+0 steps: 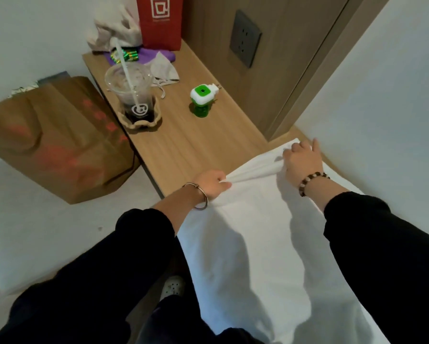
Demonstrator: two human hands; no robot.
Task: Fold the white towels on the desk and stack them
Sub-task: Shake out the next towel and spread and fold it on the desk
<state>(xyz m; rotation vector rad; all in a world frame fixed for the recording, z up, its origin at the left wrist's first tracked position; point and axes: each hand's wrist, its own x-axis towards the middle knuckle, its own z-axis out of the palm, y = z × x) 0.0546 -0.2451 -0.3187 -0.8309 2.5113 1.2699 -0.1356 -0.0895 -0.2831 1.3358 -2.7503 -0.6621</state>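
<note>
The person's left hand (212, 183) has its fingers (224, 185) curled tight, pinching a bunched bit of the towel (253, 232) right at the near edge of the tabletop (196, 142). The right hand (304, 162) is further in and off to the right, its fingers (305, 146) closed round the towel's far edge, with one finger sticking up out of the grip. Between the two sets of fingers the cloth is pulled into a taut, gathered ridge. Below the fingers the rest of the white towel spreads wide and hangs down off the tabletop towards the person's legs, with soft folds and shadows in it.

A metal bangle (198, 196) sits on the left wrist and a bead bracelet (310, 181) on the right, and both arms are in black sleeves.

Well beyond the left fingers, a green and white plug-in gadget (202, 98) stands on the bare wood. Further left of it is a clear cup (131, 93) with a straw and a dark drink, sitting in a crumpled paper holder. Behind the cup lie a grey pouch (163, 70) and something purple (153, 55), and a red bag (160, 21) stands at the far end. A brown paper bag (54, 135) leans against the tabletop's left side, well apart from the left fingers. A dark socket (245, 38) is set in the wooden panel beyond the right fingers
</note>
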